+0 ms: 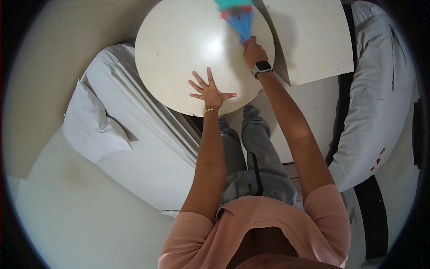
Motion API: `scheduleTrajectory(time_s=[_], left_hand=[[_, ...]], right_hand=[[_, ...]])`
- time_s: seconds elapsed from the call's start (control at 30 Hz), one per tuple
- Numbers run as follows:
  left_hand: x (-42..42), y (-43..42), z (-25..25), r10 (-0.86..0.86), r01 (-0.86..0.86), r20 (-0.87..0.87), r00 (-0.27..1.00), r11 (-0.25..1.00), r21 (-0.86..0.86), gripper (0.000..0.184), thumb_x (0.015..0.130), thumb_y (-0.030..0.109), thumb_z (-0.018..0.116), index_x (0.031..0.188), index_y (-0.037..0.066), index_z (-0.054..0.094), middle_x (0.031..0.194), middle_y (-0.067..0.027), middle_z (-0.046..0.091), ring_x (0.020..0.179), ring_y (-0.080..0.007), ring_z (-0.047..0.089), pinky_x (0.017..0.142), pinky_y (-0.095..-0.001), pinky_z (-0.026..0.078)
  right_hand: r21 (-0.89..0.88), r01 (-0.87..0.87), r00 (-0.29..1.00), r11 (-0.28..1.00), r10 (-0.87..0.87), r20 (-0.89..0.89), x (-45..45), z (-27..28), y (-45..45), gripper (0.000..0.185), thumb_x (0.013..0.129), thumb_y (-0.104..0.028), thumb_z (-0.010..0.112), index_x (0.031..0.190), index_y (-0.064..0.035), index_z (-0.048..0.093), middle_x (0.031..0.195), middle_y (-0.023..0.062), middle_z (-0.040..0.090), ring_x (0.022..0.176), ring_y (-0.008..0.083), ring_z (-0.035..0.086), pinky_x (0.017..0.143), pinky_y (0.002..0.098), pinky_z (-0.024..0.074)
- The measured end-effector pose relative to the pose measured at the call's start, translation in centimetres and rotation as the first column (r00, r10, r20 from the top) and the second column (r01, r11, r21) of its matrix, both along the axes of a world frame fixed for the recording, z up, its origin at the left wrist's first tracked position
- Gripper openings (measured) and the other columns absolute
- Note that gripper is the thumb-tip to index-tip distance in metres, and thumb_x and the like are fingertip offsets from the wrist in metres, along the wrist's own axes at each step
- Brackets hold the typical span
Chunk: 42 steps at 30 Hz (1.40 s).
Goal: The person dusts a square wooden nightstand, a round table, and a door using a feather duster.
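Nearest you is your pink shirt (277, 213), then your grey jeans (260, 148), your feet ending beside the round table (172, 49). Your left hand (212, 95), a beaded bracelet (209, 110) at its wrist, grips nothing: its fingers are splayed over the table's near part, though whether the palm presses down you can't tell from here. To your left runs a white sofa (150, 152) with a white pillow (92, 119) on it; to your right, another pale seat (369, 107) bears small red marks. Your right hand (255, 54), wearing a watch (263, 67), reaches farther, closed around the duster (239, 22). Its blue, red and green head, blurred, lies over the table's far right part, beside a pale board (316, 42).
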<state>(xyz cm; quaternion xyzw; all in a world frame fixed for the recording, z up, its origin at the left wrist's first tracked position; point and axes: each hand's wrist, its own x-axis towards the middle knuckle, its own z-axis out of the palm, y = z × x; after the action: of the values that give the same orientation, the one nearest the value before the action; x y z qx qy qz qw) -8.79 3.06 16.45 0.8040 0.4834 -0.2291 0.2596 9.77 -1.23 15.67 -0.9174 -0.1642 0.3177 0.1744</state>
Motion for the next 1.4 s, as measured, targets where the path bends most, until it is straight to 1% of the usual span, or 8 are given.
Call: scheduleTrajectory(time_s=[0.13,0.23,0.37,0.5,0.7,1.1,1.33,1.4], left_hand=[[-0.1,0.1,-0.3,-0.009,0.009,-0.003,1.0,1.0,-0.008,0.138,0.024,0.053,0.08,0.136,0.028,0.003,0.137,-0.0186,-0.02,0.122,-0.0474,-0.019,0.086,-0.0716,0.002],[0.2,0.3,-0.1,0.008,-0.008,-0.008,1.0,0.999,-0.034,0.138,0.025,0.053,0.08,0.135,0.031,0.0,0.137,-0.0166,-0.022,0.122,-0.045,-0.022,0.088,-0.07,-0.001],[0.2,0.3,0.2,0.016,-0.018,-0.039,0.999,0.998,-0.052,0.138,0.026,0.054,0.079,0.135,0.034,-0.003,0.137,-0.0155,-0.023,0.122,-0.0435,-0.023,0.089,-0.0694,-0.001],[0.1,0.4,0.1,0.005,-0.008,-0.046,0.999,0.999,-0.05,0.137,0.026,0.054,0.079,0.135,0.034,-0.003,0.137,-0.0151,-0.023,0.122,-0.0428,-0.024,0.089,-0.0696,0.0],[-0.4,0.2,-0.3,0.004,-0.003,0.048,0.999,1.0,-0.009,0.132,0.029,0.055,0.079,0.136,0.028,0.006,0.138,-0.0164,-0.02,0.122,-0.0459,-0.02,0.085,-0.0726,0.0],[-8.8,-4.6,0.9,-0.175,0.176,0.199,0.964,0.984,0.014,0.096,0.063,0.035,0.071,0.136,0.019,0.011,0.142,-0.0057,-0.002,0.13,-0.031,-0.003,0.1,-0.0559,0.007],[-23.2,-15.6,-0.3,0.072,-0.014,0.093,0.993,0.855,-0.518,0.058,0.078,0.038,0.054,0.121,0.003,0.038,0.112,-0.0198,0.05,0.102,-0.0331,0.051,0.085,-0.038,0.042],[-27.6,-18.9,0.9,-0.244,0.131,-0.195,0.95,0.877,-0.462,0.05,0.078,0.047,0.049,0.099,0.002,0.055,0.097,-0.0213,0.057,0.089,-0.0379,0.055,0.075,-0.043,0.045]], right_hand=[[-0.018,-0.492,0.87,0.87,0.492,0.004,-2.1,0.6,-1.6,0.019,0.086,-0.022,0.039,0.097,-0.0068,0.039,0.074,0.0194,0.059,0.071,0.0375,0.058,0.06,0.0482,0.045],[-0.058,-0.509,0.85,0.859,0.512,0.122,-1.0,1.3,-3.7,0.018,0.086,-0.021,0.04,0.097,-0.0065,0.038,0.073,0.0193,0.059,0.07,0.0366,0.058,0.059,0.0484,0.0448],[0.009,0.046,0.998,0.999,-0.046,0.043,-0.1,-1.4,-7.4,0.02,0.085,-0.018,0.039,0.1,-0.0045,0.038,0.075,0.022,0.058,0.069,0.0377,0.058,0.059,0.0476,0.0461],[-0.042,-0.553,0.831,0.832,0.555,0.041,-1.2,1.3,-10.7,0.02,0.087,-0.023,0.038,0.098,-0.005,0.037,0.071,0.0227,0.057,0.071,0.0414,0.056,0.06,0.0495,0.044],[-0.005,-0.124,0.981,0.992,0.124,0.147,-3.6,-4.0,-15.4,0.022,0.086,-0.021,0.04,0.101,-0.0049,0.038,0.069,0.0203,0.058,0.065,0.0382,0.057,0.054,0.0481,0.0439],[-0.099,-0.395,0.918,0.913,0.396,-0.017,-10.5,0.7,-15.9,0.024,0.085,-0.024,0.041,0.102,-0.0067,0.038,0.077,0.0213,0.059,0.07,0.0396,0.057,0.06,0.0471,0.0455],[-0.11,-0.533,0.841,0.839,0.511,-0.181,-17.4,2.7,-21.3,0.027,0.078,-0.027,0.047,0.094,-0.0045,0.048,0.075,0.0219,0.059,0.072,0.0388,0.057,0.062,0.0468,0.0454],[-0.169,-0.461,0.884,0.871,0.434,-0.172,-19.6,1.9,-24.1,0.028,0.076,-0.028,0.048,0.09,-0.0042,0.051,0.075,0.0217,0.059,0.072,0.0382,0.057,0.063,0.0462,0.0458]])
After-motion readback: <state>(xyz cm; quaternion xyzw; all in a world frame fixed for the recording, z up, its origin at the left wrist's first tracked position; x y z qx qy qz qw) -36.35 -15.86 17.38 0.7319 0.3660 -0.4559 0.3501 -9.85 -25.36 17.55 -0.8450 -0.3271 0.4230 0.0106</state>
